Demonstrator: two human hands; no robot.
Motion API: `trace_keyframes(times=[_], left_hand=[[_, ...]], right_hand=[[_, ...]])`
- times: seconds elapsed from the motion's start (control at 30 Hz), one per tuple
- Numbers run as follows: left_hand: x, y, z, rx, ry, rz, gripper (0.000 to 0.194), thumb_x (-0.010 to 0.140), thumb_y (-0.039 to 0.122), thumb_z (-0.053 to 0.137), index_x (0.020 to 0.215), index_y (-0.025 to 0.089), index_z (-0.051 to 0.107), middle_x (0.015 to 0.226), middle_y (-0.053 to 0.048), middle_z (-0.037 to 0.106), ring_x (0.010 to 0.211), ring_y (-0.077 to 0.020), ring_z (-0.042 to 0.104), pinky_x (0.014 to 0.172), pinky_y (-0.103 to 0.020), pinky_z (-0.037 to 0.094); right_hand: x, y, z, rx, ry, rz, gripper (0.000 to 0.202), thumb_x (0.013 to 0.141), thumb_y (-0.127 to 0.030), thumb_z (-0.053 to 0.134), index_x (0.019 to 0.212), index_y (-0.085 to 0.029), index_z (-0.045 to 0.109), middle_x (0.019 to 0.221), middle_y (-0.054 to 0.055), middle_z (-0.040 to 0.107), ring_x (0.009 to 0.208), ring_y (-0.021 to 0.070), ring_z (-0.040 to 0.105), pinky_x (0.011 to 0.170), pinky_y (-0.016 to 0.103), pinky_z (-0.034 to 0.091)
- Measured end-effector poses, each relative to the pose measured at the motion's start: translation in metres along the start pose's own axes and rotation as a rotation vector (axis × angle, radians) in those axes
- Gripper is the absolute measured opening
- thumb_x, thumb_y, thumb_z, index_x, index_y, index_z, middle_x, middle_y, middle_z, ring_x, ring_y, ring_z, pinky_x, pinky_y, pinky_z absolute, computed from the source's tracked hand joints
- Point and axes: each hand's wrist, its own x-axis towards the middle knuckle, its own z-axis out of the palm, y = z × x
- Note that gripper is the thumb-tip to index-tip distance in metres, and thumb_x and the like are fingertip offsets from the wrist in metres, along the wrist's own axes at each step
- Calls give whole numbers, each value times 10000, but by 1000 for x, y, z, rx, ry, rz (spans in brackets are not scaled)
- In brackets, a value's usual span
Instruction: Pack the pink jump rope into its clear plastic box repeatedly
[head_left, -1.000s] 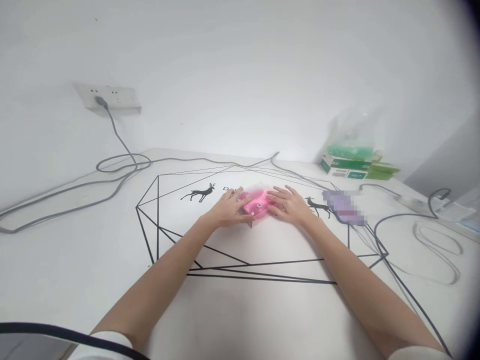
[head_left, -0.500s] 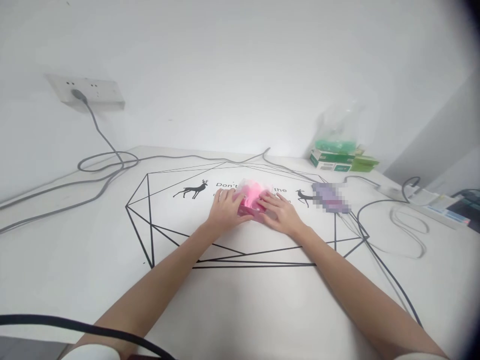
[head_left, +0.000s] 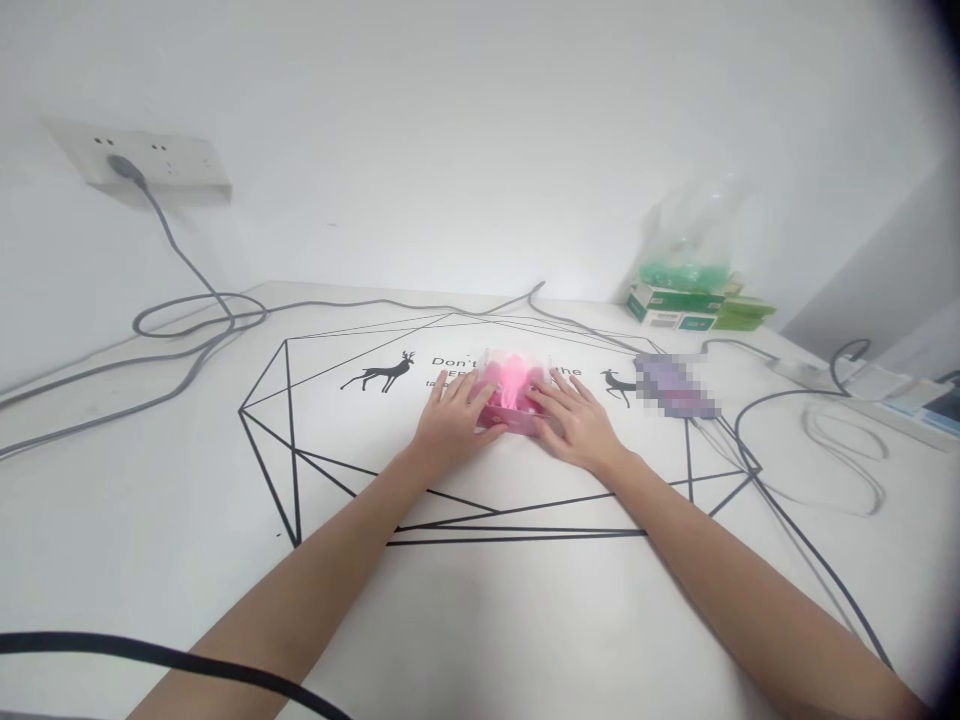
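Note:
A small pink box with clear, filmy packaging and bright pink contents rests on the white table between my hands. My left hand holds its left side, with the thumb along the front and the fingers over the side. On the opposite side, my right hand grips the box, its thumb near the front right corner and its index finger reaching over the top. My fingers cover both ends of the box. What the pink contents are cannot be made out.
Grey cables run along the table's back edge. A pixelated purple object lies to the right. Green-and-white boxes stand under a clear bag with green contents. A black cable crosses above my left forearm.
The view has shifted slightly. The pink box now sits squarer to me, its front edge more level. My right hand's fingers are a little more spread; both hands stay on the box.

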Motion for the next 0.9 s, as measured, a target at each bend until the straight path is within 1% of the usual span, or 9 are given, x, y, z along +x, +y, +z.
trace_keyframes(times=[0.1, 0.23, 0.4, 0.5, 0.57, 0.7, 0.83, 0.9], left_hand=[[0, 1, 0, 4, -18, -13, 562, 873, 562, 571, 1298, 194, 567, 1411, -172, 527, 1309, -313, 493, 1194, -521, 197], [1, 3, 0, -5, -32, -26, 540, 872, 544, 580, 1291, 204, 578, 1408, -168, 529, 1298, -308, 501, 1184, -519, 218], [1, 4, 3, -41, -33, -62, 497, 884, 509, 596, 1291, 224, 582, 1423, -156, 517, 1290, -303, 508, 1155, -520, 275], [1, 1, 5, -124, -11, -63, 483, 868, 487, 638, 1267, 219, 592, 1416, -142, 524, 1296, -297, 500, 1130, -485, 337], [1, 0, 5, -206, 10, -71, 469, 855, 460, 668, 1248, 216, 595, 1399, -124, 543, 1312, -280, 487, 1119, -445, 372], [1, -1, 3, -335, 15, -108, 446, 853, 455, 675, 1228, 229, 588, 1365, -88, 581, 1324, -266, 483, 1106, -438, 402], [-1, 0, 2, -368, 35, -82, 410, 870, 432, 662, 1210, 217, 584, 1333, -90, 609, 1325, -259, 490, 1108, -440, 404], [-2, 0, 2, -371, 40, -84, 400, 869, 425, 663, 1204, 220, 584, 1340, -89, 604, 1320, -256, 496, 1108, -439, 408]], right_hand=[[2, -3, -1, -6, -30, 34, 419, 951, -355, 479, 1328, -217, 601, 1418, 57, 557, 1385, 271, 436, 1166, 479, 320], [2, -2, 0, 21, -17, 44, 423, 953, -325, 459, 1332, -200, 602, 1403, 61, 569, 1357, 257, 475, 1157, 452, 347], [1, 2, 0, 43, -22, 31, 444, 938, -272, 448, 1349, -176, 587, 1406, 63, 567, 1361, 256, 470, 1168, 447, 350], [-1, 3, 2, 48, 1, 45, 436, 928, -254, 456, 1333, -183, 604, 1407, 48, 569, 1389, 273, 428, 1172, 467, 351], [-2, 3, 3, 65, 16, 72, 436, 926, -265, 469, 1330, -179, 607, 1428, 45, 547, 1407, 288, 396, 1156, 470, 382], [-4, 1, 2, 144, -11, 128, 445, 935, -260, 457, 1354, -178, 582, 1449, 50, 523, 1383, 263, 433, 1106, 424, 455], [-4, 2, 0, 197, 5, 133, 435, 946, -266, 447, 1348, -179, 588, 1430, 44, 542, 1394, 250, 411, 1135, 418, 423], [-4, 3, 0, 210, 17, 120, 433, 943, -267, 455, 1345, -183, 594, 1410, 43, 562, 1390, 256, 418, 1155, 441, 394]])
